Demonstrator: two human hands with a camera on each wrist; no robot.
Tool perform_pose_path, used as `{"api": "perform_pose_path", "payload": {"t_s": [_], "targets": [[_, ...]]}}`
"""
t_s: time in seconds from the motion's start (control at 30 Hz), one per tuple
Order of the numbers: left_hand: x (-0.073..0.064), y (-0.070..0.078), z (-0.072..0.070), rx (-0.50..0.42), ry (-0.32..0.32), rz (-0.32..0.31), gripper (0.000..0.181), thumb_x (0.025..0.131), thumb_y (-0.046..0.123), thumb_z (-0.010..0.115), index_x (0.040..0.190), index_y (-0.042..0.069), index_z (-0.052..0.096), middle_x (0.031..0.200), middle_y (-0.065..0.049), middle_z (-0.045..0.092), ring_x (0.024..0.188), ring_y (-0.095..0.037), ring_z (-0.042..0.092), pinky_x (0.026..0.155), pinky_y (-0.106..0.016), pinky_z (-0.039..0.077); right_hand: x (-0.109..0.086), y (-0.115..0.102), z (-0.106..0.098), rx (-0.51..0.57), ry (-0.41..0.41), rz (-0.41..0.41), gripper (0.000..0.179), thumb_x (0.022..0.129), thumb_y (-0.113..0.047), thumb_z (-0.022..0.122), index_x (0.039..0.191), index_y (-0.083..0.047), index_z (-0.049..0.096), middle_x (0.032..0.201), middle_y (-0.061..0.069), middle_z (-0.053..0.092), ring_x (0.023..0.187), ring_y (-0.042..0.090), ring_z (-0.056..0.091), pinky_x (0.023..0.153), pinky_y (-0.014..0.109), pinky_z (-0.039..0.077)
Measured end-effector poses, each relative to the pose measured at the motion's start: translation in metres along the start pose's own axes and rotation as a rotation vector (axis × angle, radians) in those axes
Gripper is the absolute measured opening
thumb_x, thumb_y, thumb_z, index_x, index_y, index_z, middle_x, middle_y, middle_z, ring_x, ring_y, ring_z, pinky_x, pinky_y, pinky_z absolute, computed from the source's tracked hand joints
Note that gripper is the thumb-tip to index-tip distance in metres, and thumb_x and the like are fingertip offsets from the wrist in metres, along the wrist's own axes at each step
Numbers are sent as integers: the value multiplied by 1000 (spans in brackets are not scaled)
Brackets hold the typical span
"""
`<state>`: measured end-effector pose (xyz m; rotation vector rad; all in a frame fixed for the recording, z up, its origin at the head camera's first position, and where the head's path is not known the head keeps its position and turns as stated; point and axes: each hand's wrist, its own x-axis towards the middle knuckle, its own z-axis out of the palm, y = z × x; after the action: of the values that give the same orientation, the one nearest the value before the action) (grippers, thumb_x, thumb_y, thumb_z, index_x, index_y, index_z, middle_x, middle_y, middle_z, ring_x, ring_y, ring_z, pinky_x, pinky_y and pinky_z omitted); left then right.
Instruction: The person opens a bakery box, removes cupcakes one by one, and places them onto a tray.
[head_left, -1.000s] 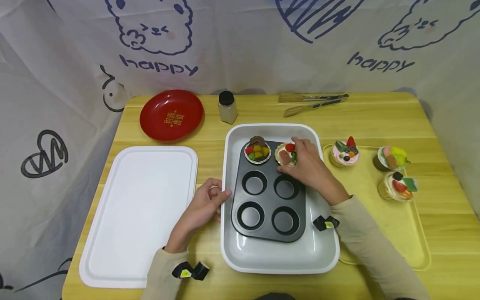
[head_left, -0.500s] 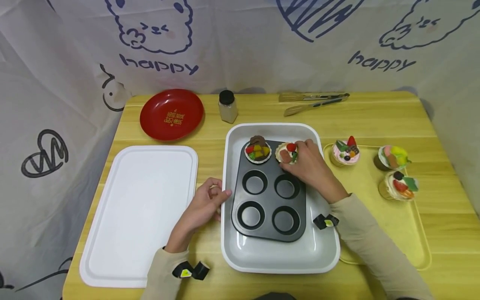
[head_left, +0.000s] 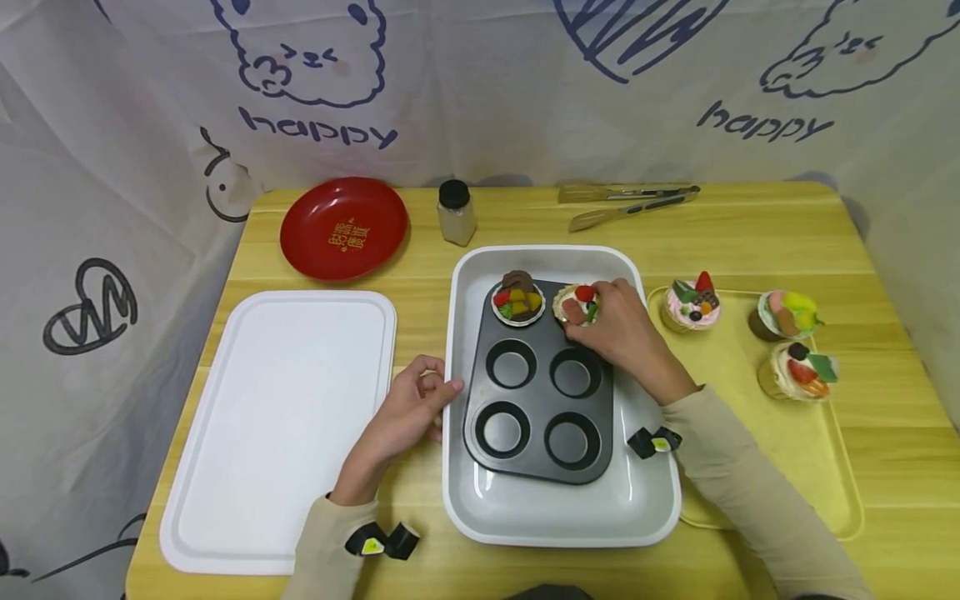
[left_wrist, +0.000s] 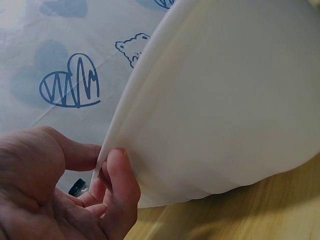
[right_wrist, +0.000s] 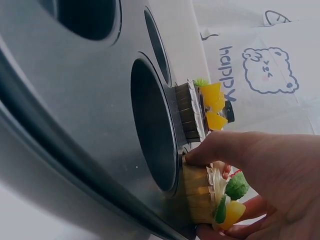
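Note:
My right hand (head_left: 628,333) grips a cream-topped cupcake (head_left: 574,307) with fruit pieces at the back right cup of a dark muffin pan (head_left: 538,400). In the right wrist view, the thumb presses the pale paper side of this cupcake (right_wrist: 196,187), with fingers curled round its far side. A chocolate cupcake (head_left: 517,304) with fruit sits in the back left cup. The pan lies in a deep white tray (head_left: 558,535). My left hand (head_left: 405,410) pinches the tray's left rim; in the left wrist view, thumb and forefinger hold the tray's edge (left_wrist: 115,125).
A yellow tray (head_left: 765,467) on the right bears several more cupcakes (head_left: 690,304). To the left lies a flat white tray (head_left: 285,433). Along the back are a red plate (head_left: 345,229), a black-capped jar (head_left: 456,218) and tongs (head_left: 630,208). A printed cloth (head_left: 480,92) hangs behind.
My right hand's fingers have drawn in closer round the cream-topped cupcake, the forefinger lower than before. The cupcake stays at the same cup. My left hand has kept its place on the rim.

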<state>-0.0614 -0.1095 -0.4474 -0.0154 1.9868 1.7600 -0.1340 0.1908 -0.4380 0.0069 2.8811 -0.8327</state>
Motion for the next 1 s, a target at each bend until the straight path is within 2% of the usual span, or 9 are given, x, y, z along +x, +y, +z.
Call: {"api": "perform_pose_path", "payload": {"t_s": [0.47,0.63,0.8,1.0], "targets": [[0,0,0,9,2,5,30,99,14,61,117,-5,45,86,-20,62,57,-20,60,43,-38,55,0,0,1,28,27,5,54,77,-26,74,111,13,59,104,26,53,94,36,50,82,48,49],[0,0,0,15,5,13,30,99,13,61,116,-5,45,87,-21,63,59,-22,61,45,-47,57,0,1,1,39,35,-2,53,76,-26,74,109,13,60,102,25,54,92,36,50,80,47,49],[0,2,0,15,3,17,30,99,13,61,117,-6,45,89,-22,64,62,-24,63,49,-54,57,-1,-1,-2,87,65,18,63,78,-30,71,121,13,57,106,25,54,94,37,51,83,48,48],[0,1,0,22,4,17,31,99,13,61,118,-6,45,88,-21,65,60,-23,62,45,-43,57,-6,-6,-8,123,103,38,73,78,-33,73,132,11,52,118,26,52,106,37,50,93,51,48]]}}
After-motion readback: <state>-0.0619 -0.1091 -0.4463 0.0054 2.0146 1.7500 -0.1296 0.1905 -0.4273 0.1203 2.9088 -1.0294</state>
